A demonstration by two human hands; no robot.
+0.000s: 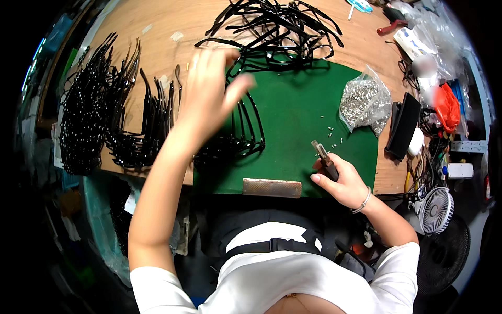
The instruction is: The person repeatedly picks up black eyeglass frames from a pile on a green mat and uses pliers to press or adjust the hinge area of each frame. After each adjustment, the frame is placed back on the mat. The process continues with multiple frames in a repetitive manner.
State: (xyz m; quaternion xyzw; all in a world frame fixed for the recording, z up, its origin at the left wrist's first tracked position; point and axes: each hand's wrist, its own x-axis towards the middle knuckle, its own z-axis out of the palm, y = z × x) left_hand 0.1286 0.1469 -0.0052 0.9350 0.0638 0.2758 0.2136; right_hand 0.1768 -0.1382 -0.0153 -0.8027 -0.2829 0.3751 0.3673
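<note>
On the wooden worktop (157,31), across the far edge of its green mat (303,115), lies a tangled pile of black eyeglass frames (277,31), long arms pointing in mixed directions, just ahead and rightward of the nearer left hand (206,86), whose thumb stands apart from its blurred fingers; whether they touch a frame I cannot tell. The right hand (342,180), toward the mat's near right corner, clamps its fingers around dark-handled pliers (326,161), nose slanting away and leftward near loose metal pieces (330,129)

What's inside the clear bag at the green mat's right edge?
The bag holds many small silvery pieces, visible through the plastic. Whatever lies deeper is covered.
</note>
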